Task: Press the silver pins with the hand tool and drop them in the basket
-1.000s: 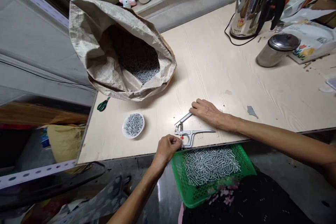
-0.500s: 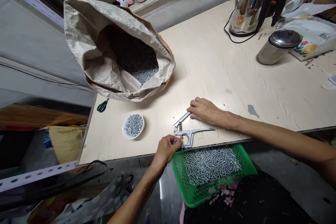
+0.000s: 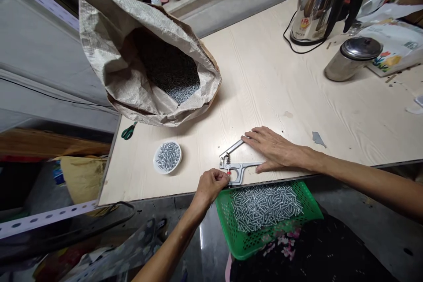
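Observation:
A pair of grey snap pliers (image 3: 243, 166) with a coil spring lies at the table's front edge, its two handles spread apart. My right hand (image 3: 276, 147) spans them, its fingers over the upper handle and its thumb against the lower one. At the jaw end, beside a small red part, my left hand (image 3: 214, 182) is closed in a pinch; whatever is between its fingertips is hidden. Below the edge, a green plastic basket (image 3: 243, 246) holds a heap of small silvery screw-like pieces (image 3: 267, 207). A white bowl (image 3: 162, 170) to the left contains similar pieces.
A large woven sack (image 3: 109, 61) stands open at the back left, with metal pieces inside. Green-handled scissors (image 3: 128, 132) lie near the left edge. At the back right are a steel kettle (image 3: 313, 13) and a lidded jar (image 3: 346, 61).
My right hand has spread from the upper handle so that its thumb now reaches the lower handle too. My left hand stays pinched at the jaw.

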Demonstrator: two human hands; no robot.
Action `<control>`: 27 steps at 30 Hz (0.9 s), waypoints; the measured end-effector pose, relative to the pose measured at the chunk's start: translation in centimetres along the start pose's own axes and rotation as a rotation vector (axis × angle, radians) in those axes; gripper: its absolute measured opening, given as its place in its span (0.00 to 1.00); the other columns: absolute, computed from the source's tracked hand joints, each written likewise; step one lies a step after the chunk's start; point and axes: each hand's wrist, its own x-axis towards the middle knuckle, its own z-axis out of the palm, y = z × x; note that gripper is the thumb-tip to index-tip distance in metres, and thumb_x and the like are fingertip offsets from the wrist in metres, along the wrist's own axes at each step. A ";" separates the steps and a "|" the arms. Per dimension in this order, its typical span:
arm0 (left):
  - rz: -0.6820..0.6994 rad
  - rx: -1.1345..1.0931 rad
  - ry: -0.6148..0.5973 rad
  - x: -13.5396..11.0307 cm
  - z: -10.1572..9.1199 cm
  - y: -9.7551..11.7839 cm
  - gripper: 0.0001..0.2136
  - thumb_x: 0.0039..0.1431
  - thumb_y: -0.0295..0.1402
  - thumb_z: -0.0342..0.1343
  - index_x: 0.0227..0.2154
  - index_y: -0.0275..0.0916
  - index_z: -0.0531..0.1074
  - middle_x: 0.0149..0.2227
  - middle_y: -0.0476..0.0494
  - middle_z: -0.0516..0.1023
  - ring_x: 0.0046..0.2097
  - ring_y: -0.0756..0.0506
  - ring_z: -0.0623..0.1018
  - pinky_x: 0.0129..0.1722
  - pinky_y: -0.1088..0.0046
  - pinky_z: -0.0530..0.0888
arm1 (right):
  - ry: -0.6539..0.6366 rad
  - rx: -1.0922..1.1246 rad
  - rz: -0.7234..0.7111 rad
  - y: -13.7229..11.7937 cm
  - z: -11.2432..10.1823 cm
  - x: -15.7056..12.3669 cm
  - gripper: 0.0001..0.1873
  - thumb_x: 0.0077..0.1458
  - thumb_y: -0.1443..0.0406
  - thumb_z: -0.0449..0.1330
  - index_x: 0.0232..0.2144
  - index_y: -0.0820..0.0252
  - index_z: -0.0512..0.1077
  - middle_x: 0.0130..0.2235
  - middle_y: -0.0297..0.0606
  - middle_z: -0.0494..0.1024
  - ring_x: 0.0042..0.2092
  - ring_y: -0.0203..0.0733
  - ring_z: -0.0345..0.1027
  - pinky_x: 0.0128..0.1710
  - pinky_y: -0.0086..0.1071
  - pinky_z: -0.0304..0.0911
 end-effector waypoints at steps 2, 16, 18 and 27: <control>-0.004 0.001 0.006 0.1 0.0 0.0 0.10 0.46 0.37 0.55 0.23 0.34 0.74 0.26 0.46 0.77 0.30 0.47 0.74 0.31 0.73 0.66 | 0.029 0.007 -0.005 -0.3 -0.1 -0.1 0.50 0.43 0.47 0.66 0.61 0.63 0.52 0.56 0.52 0.65 0.56 0.58 0.55 0.55 0.55 0.51; 0.737 0.480 0.325 0.2 3.0 2.2 0.25 0.58 0.37 0.55 0.56 0.35 0.60 0.58 0.32 0.65 0.59 0.36 0.63 0.54 0.54 0.66 | 0.097 0.025 0.009 -1.8 0.5 -1.3 0.41 0.51 0.55 0.63 0.62 0.60 0.50 0.52 0.48 0.68 0.51 0.52 0.60 0.54 0.54 0.52; 0.842 0.562 0.222 1.7 3.0 3.1 0.28 0.58 0.36 0.56 0.59 0.36 0.55 0.60 0.32 0.62 0.60 0.36 0.61 0.56 0.52 0.65 | 0.109 0.027 0.008 -1.6 0.8 -1.6 0.43 0.50 0.54 0.63 0.62 0.62 0.50 0.52 0.50 0.67 0.52 0.52 0.60 0.52 0.50 0.56; 0.798 0.734 0.119 3.0 2.0 4.9 0.20 0.56 0.35 0.58 0.50 0.36 0.65 0.43 0.39 0.72 0.45 0.39 0.69 0.44 0.61 0.70 | 0.056 -0.138 0.157 -2.3 -1.0 -2.0 0.19 0.49 0.63 0.65 0.43 0.61 0.67 0.40 0.43 0.71 0.40 0.45 0.63 0.38 0.38 0.62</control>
